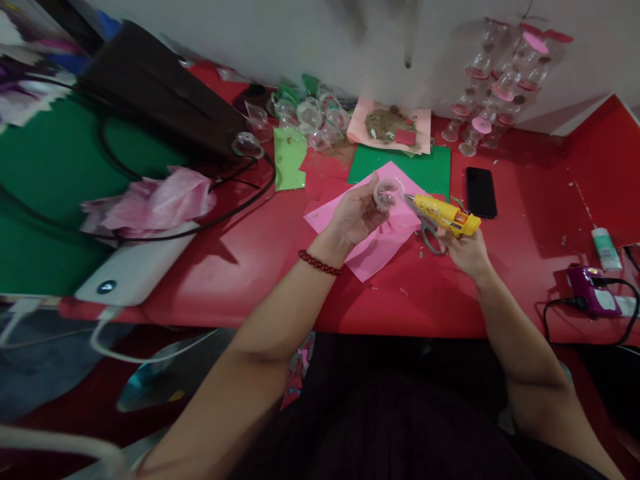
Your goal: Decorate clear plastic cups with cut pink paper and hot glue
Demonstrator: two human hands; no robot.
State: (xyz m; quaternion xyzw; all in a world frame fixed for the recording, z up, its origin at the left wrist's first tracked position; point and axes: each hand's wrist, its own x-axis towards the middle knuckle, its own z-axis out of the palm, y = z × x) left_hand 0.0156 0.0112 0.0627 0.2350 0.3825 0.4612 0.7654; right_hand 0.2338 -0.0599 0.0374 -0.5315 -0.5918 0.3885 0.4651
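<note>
My left hand [361, 212] is closed around a small clear plastic cup [389, 193], its round rim turned up towards me. My right hand [466, 249] grips a yellow glue gun [445, 212], whose nozzle points left and sits right at the cup's rim; whether the two touch I cannot tell. Under both lies a pink paper sheet [367, 261]. Scissors [431, 237] with grey handles rest partly beneath the glue gun. Behind the pink sheet is a green sheet [435, 167].
Clear plastic cups [310, 117] are heaped at the back. Joined cups with pink discs [483, 127] hang at the wall. A phone [481, 192], a purple power adapter [593, 291] and a glue bottle [607, 248] lie right. A white power bank [135, 267] and black cable occupy the left.
</note>
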